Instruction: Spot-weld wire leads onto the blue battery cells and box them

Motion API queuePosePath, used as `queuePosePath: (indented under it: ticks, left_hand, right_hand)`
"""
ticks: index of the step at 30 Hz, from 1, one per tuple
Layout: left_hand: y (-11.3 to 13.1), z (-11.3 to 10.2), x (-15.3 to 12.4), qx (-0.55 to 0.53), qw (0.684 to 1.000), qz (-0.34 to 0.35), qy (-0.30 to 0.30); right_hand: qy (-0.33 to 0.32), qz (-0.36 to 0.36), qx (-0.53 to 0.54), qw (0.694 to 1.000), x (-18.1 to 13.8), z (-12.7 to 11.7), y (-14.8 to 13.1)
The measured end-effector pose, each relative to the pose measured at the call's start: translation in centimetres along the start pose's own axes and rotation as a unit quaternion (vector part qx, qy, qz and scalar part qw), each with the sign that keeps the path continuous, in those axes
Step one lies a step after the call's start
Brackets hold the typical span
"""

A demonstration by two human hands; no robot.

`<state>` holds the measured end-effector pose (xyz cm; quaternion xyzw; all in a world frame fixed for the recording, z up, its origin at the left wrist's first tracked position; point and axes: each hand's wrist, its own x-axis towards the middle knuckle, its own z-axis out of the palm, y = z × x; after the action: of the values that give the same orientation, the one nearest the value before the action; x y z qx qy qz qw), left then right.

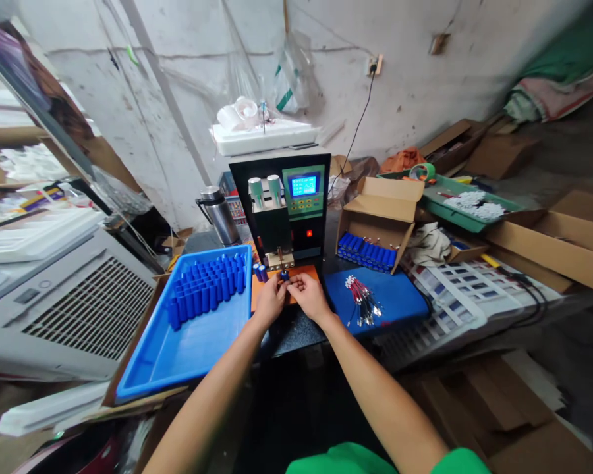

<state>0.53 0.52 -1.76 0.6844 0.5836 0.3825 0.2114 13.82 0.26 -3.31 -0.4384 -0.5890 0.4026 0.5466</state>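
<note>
A blue battery cell (285, 276) is upright under the electrodes (280, 257) of a spot welder (301, 227). My left hand (271, 297) is closed round its left side. From the right, my right hand (306, 293) is pinched close beside the cell; whatever lies between its fingertips is too small to make out. Two more blue cells (260, 272) stand on the orange mat (296, 301) left of the electrodes. To the right, a bundle of red and black wire leads (362, 299) with white connectors lies on a blue pad (400, 296).
A blue tray (192, 355) with rows of upright cells stands on the left. Behind the pad, an open cardboard box (375, 210) holds cells with leads. A steel thermos (220, 214) is left of the welder, and a green tray (467, 204) sits far right.
</note>
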Motion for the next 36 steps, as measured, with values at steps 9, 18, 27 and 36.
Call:
queuePosePath:
  ticks: [9, 18, 27, 36]
  left_hand:
    - [0.4, -0.3, -0.6, 0.018, 0.999, 0.04, -0.006]
    - [0.4, -0.5, -0.6, 0.039, 0.993, 0.113, -0.014]
    - [0.0, -0.6, 0.6, 0.045, 0.996, 0.068, -0.019]
    - [0.5, -1.0, 0.3, 0.051, 0.993, 0.085, -0.063]
  right_hand:
    - [0.078, -0.119, -0.106, 0.984, -1.9, -1.7, -1.6]
    - [-0.004, -0.213, -0.398, 0.892, -0.7, -2.0, -5.3]
    - [0.13, -0.168, -0.371, 0.904, 1.7, -6.9, -2.8]
    - [0.244, -0.143, -0.453, 0.845, 7.8, -17.5, 2.8]
